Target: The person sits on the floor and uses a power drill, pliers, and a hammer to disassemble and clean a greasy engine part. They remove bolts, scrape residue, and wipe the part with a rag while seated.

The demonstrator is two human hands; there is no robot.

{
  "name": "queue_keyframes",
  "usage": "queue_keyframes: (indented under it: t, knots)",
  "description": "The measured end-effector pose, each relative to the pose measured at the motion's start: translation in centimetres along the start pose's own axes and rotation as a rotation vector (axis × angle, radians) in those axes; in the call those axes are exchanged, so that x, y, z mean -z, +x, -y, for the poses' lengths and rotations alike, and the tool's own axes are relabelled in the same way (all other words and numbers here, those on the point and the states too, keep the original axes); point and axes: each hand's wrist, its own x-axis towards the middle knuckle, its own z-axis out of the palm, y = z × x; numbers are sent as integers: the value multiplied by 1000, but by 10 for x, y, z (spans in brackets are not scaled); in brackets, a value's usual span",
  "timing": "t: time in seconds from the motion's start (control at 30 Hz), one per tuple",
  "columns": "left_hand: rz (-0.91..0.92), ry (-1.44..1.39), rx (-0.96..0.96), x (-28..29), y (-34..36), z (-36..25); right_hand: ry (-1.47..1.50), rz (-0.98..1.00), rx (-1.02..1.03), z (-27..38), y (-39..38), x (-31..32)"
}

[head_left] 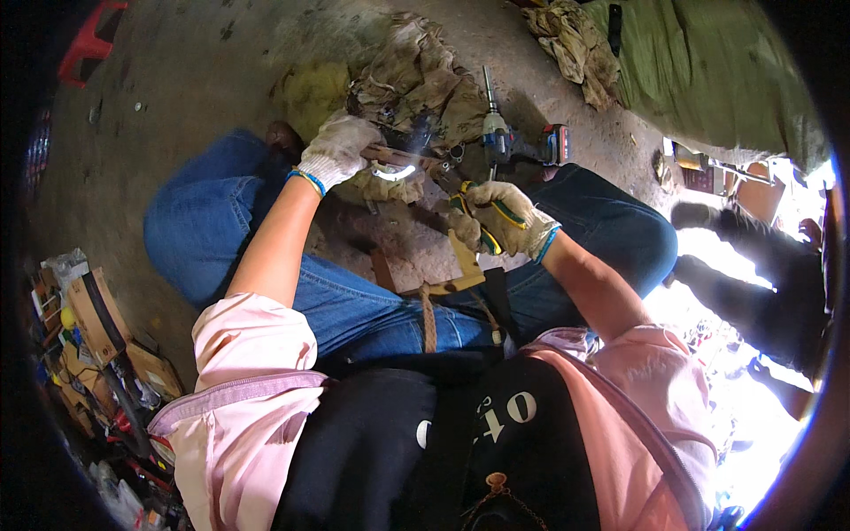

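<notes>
My left hand (341,146), in a whitish knitted work glove, is closed round one end of a rusty brown metal part (394,157). Just below that part a curved piece (392,173) shines bright white in the light. My right hand (515,218), gloved too, grips a pair of pliers (502,211) with yellow and dark handles. The pliers' head points toward the brown part; its jaws are too small to make out. Beyond my right hand lies a cordless impact wrench (505,142) with a long socket, its battery to the right.
Crumpled dirty cloths (416,75) lie ahead on the concrete floor (221,62). A red plastic stool (88,42) stands far left. Cardboard boxes (96,314) and clutter fill the lower left. A green cover (708,71) drapes at the upper right. Another person's dark-clothed legs (753,265) are at right.
</notes>
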Motion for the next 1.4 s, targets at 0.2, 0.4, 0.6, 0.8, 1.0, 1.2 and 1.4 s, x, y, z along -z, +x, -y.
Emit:
queue_keyframes:
  t: [0.2,0.4,0.6,0.8,1.0,1.2,1.4]
  knots:
    - [-2,-2,-29,-3,-2,6,-571,-426,34,-2,7,-8]
    - [76,185,-128,-15,0,-33,-2765,-1066,310,-41,27,31]
    - [38,93,-129,-8,11,-39,-2638,-1263,230,-33,14,20]
    - [28,51,-31,7,7,-6,-1314,-545,355,-21,-8,-22]
    - [-59,-73,31,6,-2,6,-502,-468,176,-9,-7,-28]
    - [-47,-96,114,3,-3,10,-340,-344,173,-5,1,-17]
    - [-122,-97,78,-2,-3,16,-223,-202,45,-1,3,-23]
